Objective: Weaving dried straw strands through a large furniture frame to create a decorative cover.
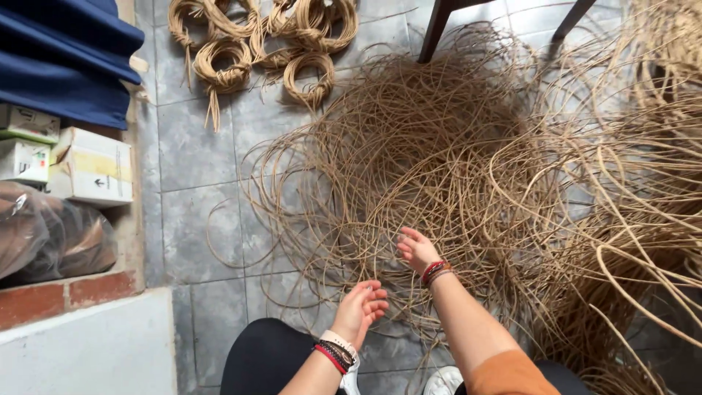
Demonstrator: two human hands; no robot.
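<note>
Head cam, looking down at tiled floor [194, 157].

L hand [360, 307]: palm up, fingers loosely curled, half-open; looks to cradle a thin strand at the near edge of the loose cane pile [439, 168], though grip can't be told for sure. R hand [418, 249]: open, fingers spread, resting on/among strands just beyond L; not closed on anything visible.

Step (judgement): sorting out a single strand from the tangle, start of a pull. Next move would need R to pinch one strand and draw it free w/o dragging neighbours; snagging likely, pile is dense.

Pile spreads centre to right, under dark chair legs [439, 25].

Counts: hands 2; tied cane coils [223, 66] at top, approx 5–6, overlap so not exact; cardboard boxes [91, 167] on left ledge, 3 visible; dark plastic bag [51, 238] 1; blue cloth [66, 58] 1.
</note>
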